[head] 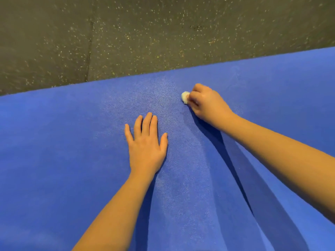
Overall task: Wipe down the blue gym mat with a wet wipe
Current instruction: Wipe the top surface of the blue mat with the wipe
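We look down on a blue gym mat (72,142) that fills the lower part of the view, its far edge running slantwise from lower left to upper right. Beyond that edge lies a dark rubber floor (145,33) flecked with pale specks, with a thin seam running down through it on the left.

The mat has a fine pebbled grain, and a paler, sheen-like band runs down the middle between our 2 arms. Faint pale scuff marks show near the far edge on the right. Soft long shadows fall beside each forearm.

Our left hand (146,144) lies flat on the mat, palm down, fingers straight and close together, thumb out to the side. Our right hand (206,103) rests on the mat further away, near the far edge, its fingers curled round a small balled-up white wet wipe (185,97). Only a rounded bit of the wipe pokes out at the fingertips; the rest is hidden inside the grip. Whether the wipe presses on the mat we cannot tell. Both forearms are cut off at the frame's lower edge and right side.
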Tool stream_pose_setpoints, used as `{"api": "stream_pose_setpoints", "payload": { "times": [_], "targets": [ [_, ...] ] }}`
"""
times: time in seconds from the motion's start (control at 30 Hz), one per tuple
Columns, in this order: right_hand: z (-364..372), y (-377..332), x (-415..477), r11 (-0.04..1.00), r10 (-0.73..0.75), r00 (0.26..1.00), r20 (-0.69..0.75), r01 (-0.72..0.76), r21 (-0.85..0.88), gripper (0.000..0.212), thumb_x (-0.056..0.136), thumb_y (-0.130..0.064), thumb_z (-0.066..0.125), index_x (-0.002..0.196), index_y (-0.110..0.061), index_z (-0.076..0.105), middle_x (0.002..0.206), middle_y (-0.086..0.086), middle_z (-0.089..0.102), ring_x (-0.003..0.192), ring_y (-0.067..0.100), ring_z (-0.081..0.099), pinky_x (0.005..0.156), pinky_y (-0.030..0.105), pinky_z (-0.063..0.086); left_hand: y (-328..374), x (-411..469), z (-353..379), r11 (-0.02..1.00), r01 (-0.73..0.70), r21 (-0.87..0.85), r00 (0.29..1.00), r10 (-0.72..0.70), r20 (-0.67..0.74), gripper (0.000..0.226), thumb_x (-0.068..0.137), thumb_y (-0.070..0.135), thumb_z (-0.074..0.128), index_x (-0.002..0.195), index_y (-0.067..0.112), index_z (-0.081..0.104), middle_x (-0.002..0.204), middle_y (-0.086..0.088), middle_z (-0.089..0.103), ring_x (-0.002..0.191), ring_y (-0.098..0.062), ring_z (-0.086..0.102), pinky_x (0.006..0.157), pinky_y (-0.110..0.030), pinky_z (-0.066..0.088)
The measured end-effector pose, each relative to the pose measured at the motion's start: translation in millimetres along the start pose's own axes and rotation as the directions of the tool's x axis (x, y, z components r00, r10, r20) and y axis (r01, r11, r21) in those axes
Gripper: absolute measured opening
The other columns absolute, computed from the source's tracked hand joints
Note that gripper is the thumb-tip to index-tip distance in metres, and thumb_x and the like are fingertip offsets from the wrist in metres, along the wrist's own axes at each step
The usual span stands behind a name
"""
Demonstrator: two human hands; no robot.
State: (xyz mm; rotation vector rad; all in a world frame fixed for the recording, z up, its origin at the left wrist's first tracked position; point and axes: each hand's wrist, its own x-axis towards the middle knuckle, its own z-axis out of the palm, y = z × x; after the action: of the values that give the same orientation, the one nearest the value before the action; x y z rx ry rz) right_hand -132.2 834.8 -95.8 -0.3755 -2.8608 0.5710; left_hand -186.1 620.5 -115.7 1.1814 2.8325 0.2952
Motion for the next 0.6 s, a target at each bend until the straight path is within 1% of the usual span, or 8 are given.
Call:
{"api": "stream_pose_setpoints", "payload": {
  "times": [0.1,0.17,0.27,0.3,0.37,0.43,0.47,0.6],
  "targets": [
    [-2,15,32,0.89,0.447,0.882,-0.151,-0.455,-0.021,0.014,0.091,-0.007,0.048,0.09,0.002,0.06,0.094,0.021,0.053,0.081,0.036,0.05,0.062,0.035,0.027,-2,1,2,1.0,-0.001,0.009,1.0,0.001,-0.007,0.058,0.092,0.043,0.035,0.136,0.008,0.051,0.144,-0.008,0.047,0.134,-0.032,0.039,0.11,-0.061,0.024],
    [3,-1,41,0.922,0.385,0.917,-0.103,-0.388,-0.004,0.019,0.09,-0.008,0.049,0.101,0.001,0.061,0.103,0.022,0.055,0.091,0.039,0.052,0.071,0.041,0.035,-2,1,1,1.0,0.005,0.015,1.0,-0.005,-0.008,0.058,0.092,0.043,0.036,0.135,0.008,0.052,0.144,-0.008,0.048,0.134,-0.032,0.04,0.11,-0.062,0.025],
    [5,-14,43,1.0,0.018,0.994,0.111,-0.016,-0.013,0.013,0.086,-0.002,0.052,0.089,-0.001,0.064,0.092,0.021,0.052,0.079,0.04,0.054,0.063,0.041,0.038,0,1,1,0.999,0.003,0.032,1.0,-0.002,-0.026,0.058,0.091,0.042,0.037,0.134,0.007,0.053,0.142,-0.008,0.049,0.132,-0.032,0.041,0.109,-0.062,0.026],
    [-1,-8,49,0.998,0.032,0.991,0.132,-0.024,-0.063,0.015,0.086,-0.002,0.051,0.092,-0.002,0.065,0.095,0.02,0.052,0.082,0.039,0.054,0.064,0.039,0.039,0,1,1,0.999,0.003,0.039,1.0,-0.002,-0.031,0.058,0.091,0.042,0.037,0.134,0.007,0.053,0.142,-0.009,0.049,0.132,-0.032,0.041,0.109,-0.062,0.026],
    [-10,9,67,0.951,0.267,0.963,0.043,-0.257,-0.17,0.02,0.087,0.0,0.048,0.097,0.0,0.065,0.102,0.021,0.051,0.088,0.038,0.052,0.066,0.036,0.037,0,2,2,0.999,0.005,0.054,0.999,-0.003,-0.038,0.058,0.091,0.043,0.036,0.134,0.007,0.052,0.142,-0.009,0.049,0.133,-0.032,0.04,0.11,-0.061,0.026],
    [-13,17,77,0.844,0.514,0.856,-0.05,-0.515,-0.148,0.02,0.087,0.004,0.046,0.095,0.002,0.064,0.103,0.019,0.048,0.085,0.036,0.049,0.065,0.034,0.035,0,2,3,0.998,0.006,0.065,0.999,-0.003,-0.034,0.058,0.092,0.043,0.036,0.135,0.007,0.052,0.143,-0.009,0.048,0.134,-0.032,0.04,0.11,-0.061,0.025],
    [-10,11,79,0.844,0.521,0.852,-0.047,-0.522,-0.123,0.02,0.086,0.004,0.046,0.093,0.001,0.064,0.104,0.018,0.047,0.086,0.035,0.049,0.065,0.033,0.035,0,2,3,0.998,0.006,0.067,0.999,-0.004,-0.032,0.058,0.092,0.043,0.036,0.135,0.007,0.052,0.143,-0.008,0.048,0.134,-0.032,0.04,0.11,-0.061,0.025],
    [12,-23,77,1.0,0.013,0.986,0.169,-0.008,-0.027,0.01,0.084,0.0,0.053,0.083,-0.002,0.063,0.093,0.016,0.05,0.082,0.034,0.052,0.061,0.033,0.035,-1,2,4,0.997,0.009,0.076,0.999,-0.006,-0.048,0.059,0.091,0.043,0.035,0.135,0.007,0.052,0.143,-0.009,0.048,0.134,-0.032,0.04,0.11,-0.061,0.026]
  ]
}}
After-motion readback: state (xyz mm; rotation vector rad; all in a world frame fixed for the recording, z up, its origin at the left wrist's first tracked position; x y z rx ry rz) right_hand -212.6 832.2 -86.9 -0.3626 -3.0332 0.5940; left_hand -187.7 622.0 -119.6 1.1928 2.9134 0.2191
